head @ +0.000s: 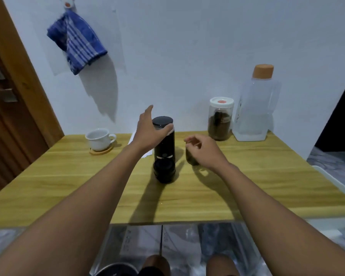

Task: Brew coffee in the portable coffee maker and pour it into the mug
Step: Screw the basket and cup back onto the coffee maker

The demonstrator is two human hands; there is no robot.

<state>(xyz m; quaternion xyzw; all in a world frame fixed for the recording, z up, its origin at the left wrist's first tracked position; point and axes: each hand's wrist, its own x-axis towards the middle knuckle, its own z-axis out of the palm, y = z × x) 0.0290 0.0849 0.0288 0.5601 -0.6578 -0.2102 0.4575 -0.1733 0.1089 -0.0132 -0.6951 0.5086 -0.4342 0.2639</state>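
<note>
The black portable coffee maker (164,150) stands upright in the middle of the wooden table (257,176). My left hand (147,134) is at its upper part: the thumb lies across the front just below the lid, the fingers stretch straight up behind it. A small dark cup (190,157) stands just right of the maker. My right hand (204,150) hovers over it with loosely curled fingers and hides its right side. The white mug (99,138) sits on a round wooden coaster (102,152) at the table's back left.
A clear jar of dark coffee (220,121) with a white lid and a clear water bottle (255,108) with an orange cap stand at the back right by the wall. A blue striped towel (76,40) hangs on the wall. A wooden door (6,108) is at left.
</note>
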